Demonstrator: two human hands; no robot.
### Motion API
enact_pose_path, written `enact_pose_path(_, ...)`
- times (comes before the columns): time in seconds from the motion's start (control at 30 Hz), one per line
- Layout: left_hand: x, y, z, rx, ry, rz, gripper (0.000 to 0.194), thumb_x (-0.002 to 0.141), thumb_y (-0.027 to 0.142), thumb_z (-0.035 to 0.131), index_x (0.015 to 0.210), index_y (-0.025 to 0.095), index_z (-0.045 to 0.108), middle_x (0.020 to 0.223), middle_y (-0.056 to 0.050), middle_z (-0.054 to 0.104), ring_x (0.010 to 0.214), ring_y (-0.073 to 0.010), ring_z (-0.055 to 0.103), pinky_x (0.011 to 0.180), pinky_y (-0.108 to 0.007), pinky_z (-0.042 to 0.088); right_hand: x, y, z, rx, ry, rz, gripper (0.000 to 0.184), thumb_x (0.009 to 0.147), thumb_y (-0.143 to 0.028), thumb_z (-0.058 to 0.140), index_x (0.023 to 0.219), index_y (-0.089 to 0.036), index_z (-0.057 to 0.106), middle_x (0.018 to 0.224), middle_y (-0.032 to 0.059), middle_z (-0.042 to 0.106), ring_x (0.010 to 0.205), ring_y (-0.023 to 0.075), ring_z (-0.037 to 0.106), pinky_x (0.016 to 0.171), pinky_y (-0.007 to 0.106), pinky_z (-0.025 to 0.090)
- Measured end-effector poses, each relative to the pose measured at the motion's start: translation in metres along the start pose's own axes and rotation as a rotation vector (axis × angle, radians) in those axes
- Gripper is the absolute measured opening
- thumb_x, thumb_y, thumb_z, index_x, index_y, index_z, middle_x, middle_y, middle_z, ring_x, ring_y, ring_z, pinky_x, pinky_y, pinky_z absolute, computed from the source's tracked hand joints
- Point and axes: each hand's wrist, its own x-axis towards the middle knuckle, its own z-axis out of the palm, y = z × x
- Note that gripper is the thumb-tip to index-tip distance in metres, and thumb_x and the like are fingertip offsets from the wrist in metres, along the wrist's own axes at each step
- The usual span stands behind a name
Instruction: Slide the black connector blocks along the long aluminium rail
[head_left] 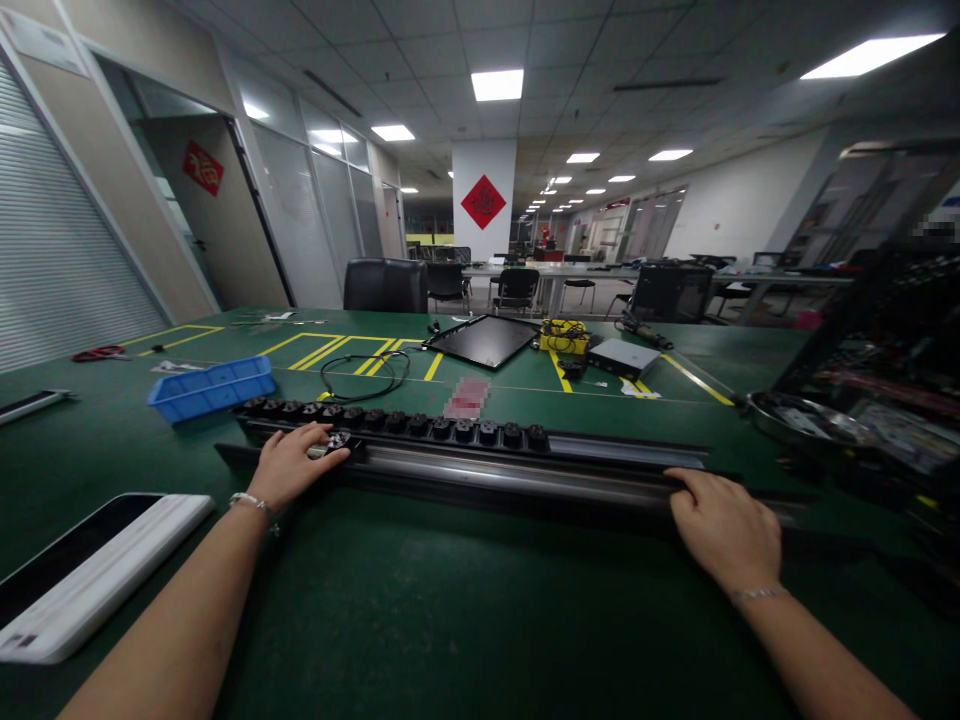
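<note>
A long dark metal channel (510, 476) with a shiny inner face lies across the green table in front of me. My left hand (294, 464) is at its left end, thumb and fingers closed around a small black part (342, 441) sitting in the channel. At the right end, my right hand (726, 525) has its fingers bent over the channel's edge. Directly behind lies a second dark rail (630, 446), carrying a row of several round black knob-like pieces (441, 428) along its left and middle stretch. My fingers partly hide the small part.
A blue bin (214, 388) stands at the left behind the rails, and a white-edged device (112, 560) lies nearer me. Farther back are a black cable loop (365, 378), a flat black panel (484, 341), a yellow box (564, 337) and a grey box (624, 357). A metal tray (810, 420) sits right.
</note>
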Motion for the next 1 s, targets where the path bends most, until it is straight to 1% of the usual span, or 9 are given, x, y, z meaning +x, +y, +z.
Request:
enact_pose_path(0.07,-0.0002,0.0031,-0.0007,0.001,-0.016,0.002,0.039,0.071,0.058,0.046,0.085,0.024,0.061,0.113,-0.006,0.063,0.112,-0.0275,0.051,0.103,-0.048,0.023,0.0004,0.0004,0.0006,-0.007,-0.001,-0.001,0.040,0.078,-0.025,0.032,0.105,-0.022,0.062,0.109,0.0076,0.062,0.103,0.0272,0.052,0.082,0.046,0.040)
enact_pose_path(0.13,-0.0005,0.0054,-0.0016,-0.001,-0.017,0.017,0.042,0.072,0.057,0.046,0.092,0.024,0.061,0.105,-0.006,0.066,0.106,-0.0261,0.056,0.102,-0.045,0.027,0.0007,0.0011,0.0013,-0.011,-0.005,-0.002,0.041,0.078,-0.026,0.031,0.105,-0.022,0.062,0.109,0.0075,0.062,0.104,0.0269,0.052,0.082,0.046,0.040)
enact_pose_path(0.27,-0.0010,0.0069,-0.0031,0.009,0.005,0.020,0.044,0.072,0.058,0.047,0.097,0.025,0.061,0.101,-0.004,0.067,0.101,-0.0244,0.058,0.097,-0.039,0.035,0.0005,0.0018,0.0015,-0.010,-0.019,0.001,0.041,0.079,-0.027,0.030,0.106,-0.022,0.061,0.110,0.0074,0.062,0.105,0.0270,0.052,0.083,0.047,0.040)
enact_pose_path(0.43,-0.0002,0.0066,-0.0039,0.012,0.008,0.032,0.044,0.072,0.058,0.046,0.097,0.024,0.061,0.101,-0.004,0.067,0.099,-0.0246,0.059,0.091,-0.037,0.040,0.0002,0.0010,0.0008,-0.005,-0.014,0.003,0.041,0.079,-0.028,0.030,0.106,-0.022,0.061,0.110,0.0074,0.061,0.106,0.0271,0.051,0.083,0.047,0.040)
enact_pose_path(0.53,0.0004,0.0065,-0.0040,0.017,0.008,0.037,0.045,0.072,0.057,0.045,0.097,0.024,0.061,0.101,-0.004,0.067,0.098,-0.0248,0.060,0.089,-0.036,0.041,0.0005,0.0012,0.0017,-0.014,-0.015,0.001,0.042,0.080,-0.028,0.030,0.107,-0.022,0.060,0.111,0.0076,0.061,0.106,0.0270,0.051,0.083,0.047,0.040)
enact_pose_path(0.7,0.0009,0.0052,-0.0028,0.017,0.023,0.047,0.045,0.072,0.058,0.046,0.097,0.025,0.062,0.099,-0.003,0.068,0.099,-0.0241,0.059,0.087,-0.033,0.042,0.0008,0.0025,0.0031,-0.022,-0.015,0.000,0.041,0.080,-0.028,0.030,0.107,-0.023,0.060,0.111,0.0070,0.061,0.106,0.0266,0.051,0.083,0.046,0.040)
enact_pose_path(1.0,0.0011,0.0046,-0.0018,-0.001,0.012,0.046,0.046,0.071,0.058,0.045,0.097,0.023,0.062,0.104,-0.005,0.066,0.100,-0.0253,0.058,0.088,-0.036,0.041,0.0008,0.0020,0.0025,-0.021,-0.012,-0.001,0.040,0.080,-0.026,0.031,0.106,-0.023,0.061,0.110,0.0071,0.062,0.105,0.0258,0.052,0.083,0.044,0.040)
